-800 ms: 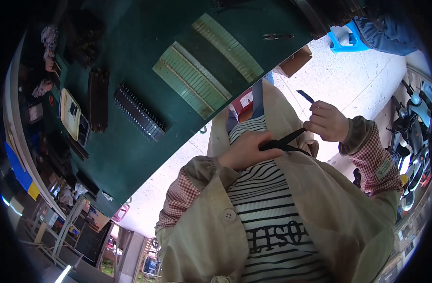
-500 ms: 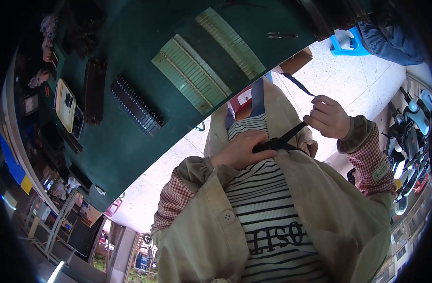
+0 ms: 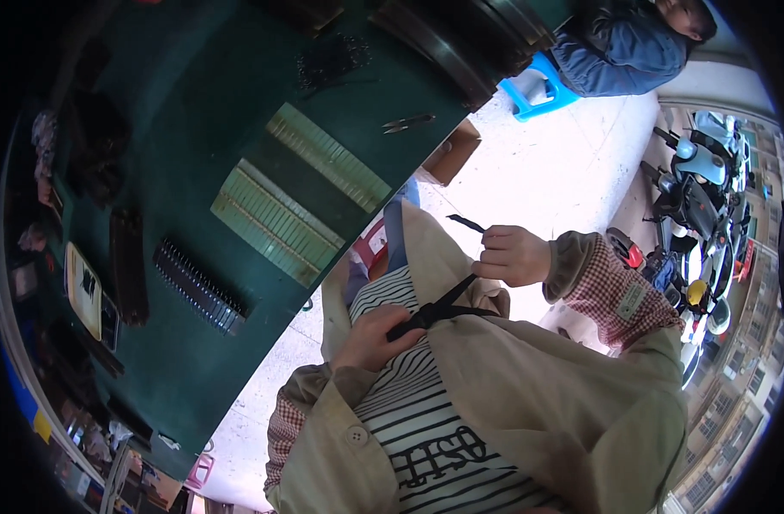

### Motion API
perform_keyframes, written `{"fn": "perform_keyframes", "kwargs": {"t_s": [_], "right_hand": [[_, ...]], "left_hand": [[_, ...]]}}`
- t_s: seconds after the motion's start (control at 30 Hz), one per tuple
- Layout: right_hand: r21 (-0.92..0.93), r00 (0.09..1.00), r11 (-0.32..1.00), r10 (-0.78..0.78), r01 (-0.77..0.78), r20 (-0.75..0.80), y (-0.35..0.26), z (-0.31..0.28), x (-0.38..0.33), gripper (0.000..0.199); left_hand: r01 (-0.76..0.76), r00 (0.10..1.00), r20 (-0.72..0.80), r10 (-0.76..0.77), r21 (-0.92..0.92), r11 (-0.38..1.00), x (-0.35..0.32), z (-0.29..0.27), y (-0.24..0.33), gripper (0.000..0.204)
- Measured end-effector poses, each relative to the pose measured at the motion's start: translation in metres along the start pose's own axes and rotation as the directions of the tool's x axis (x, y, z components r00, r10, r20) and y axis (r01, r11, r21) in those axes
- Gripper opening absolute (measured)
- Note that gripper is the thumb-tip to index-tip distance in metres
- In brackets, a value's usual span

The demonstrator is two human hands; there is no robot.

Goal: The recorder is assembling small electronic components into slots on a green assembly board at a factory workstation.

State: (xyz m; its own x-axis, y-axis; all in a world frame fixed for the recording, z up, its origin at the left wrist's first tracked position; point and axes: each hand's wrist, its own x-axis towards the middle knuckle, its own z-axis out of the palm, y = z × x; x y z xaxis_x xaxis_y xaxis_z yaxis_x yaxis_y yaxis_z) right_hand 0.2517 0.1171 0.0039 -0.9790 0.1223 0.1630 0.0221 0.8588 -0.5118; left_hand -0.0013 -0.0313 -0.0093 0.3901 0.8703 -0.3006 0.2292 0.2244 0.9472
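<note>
A black strap (image 3: 449, 300) runs between my two hands in front of my striped shirt and open beige jacket. My left hand (image 3: 373, 337) is closed on its thicker, folded part near my belly. Higher and to the right, my right hand (image 3: 516, 256) grips the strap in a fist. A free black end sticks out beyond those fingers to the upper left. Between the hands the strap looks taut. Another dark length trails right from the left hand's end across the jacket. How the strap is folded inside my left hand is hidden.
The green table (image 3: 212, 385) holds pale green slatted panels (image 3: 276, 223), a dark toothed strip (image 3: 199, 287), thread snips (image 3: 408, 123), a yellowish tray (image 3: 83, 295) and dark stacked pieces (image 3: 460, 51). Past its edge are a cardboard box (image 3: 452, 152), a blue stool (image 3: 538, 88) and a seated person (image 3: 619, 51).
The view has turned, so table and hands sit further left and lower, and the seated person shows more. Both hands keep hold of the strap; less of its free end sticks out above my right hand.
</note>
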Motion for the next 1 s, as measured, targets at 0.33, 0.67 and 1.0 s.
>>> {"fn": "perform_keyframes", "kwargs": {"t_s": [0.33, 0.67, 1.0], "right_hand": [[0.152, 0.961, 0.957, 0.221, -0.246, 0.164, -0.006, 0.014, -0.004, 0.024], [0.583, 0.863, 0.636, 0.378, -0.506, 0.336, -0.040, 0.024, 0.046, 0.033], [0.681, 0.866, 0.543, 0.383, -0.492, 0.321, -0.037, 0.042, 0.058, 0.035]], "left_hand": [[0.016, 0.997, -0.070, -0.017, -0.013, 1.000, -0.001, 0.006, -0.007, 0.025], [0.095, 0.988, -0.121, -0.096, -0.017, 0.995, 0.006, 0.004, -0.007, 0.024], [0.172, 0.980, -0.082, -0.183, -0.132, 0.976, 0.002, 0.003, -0.020, 0.025]]}}
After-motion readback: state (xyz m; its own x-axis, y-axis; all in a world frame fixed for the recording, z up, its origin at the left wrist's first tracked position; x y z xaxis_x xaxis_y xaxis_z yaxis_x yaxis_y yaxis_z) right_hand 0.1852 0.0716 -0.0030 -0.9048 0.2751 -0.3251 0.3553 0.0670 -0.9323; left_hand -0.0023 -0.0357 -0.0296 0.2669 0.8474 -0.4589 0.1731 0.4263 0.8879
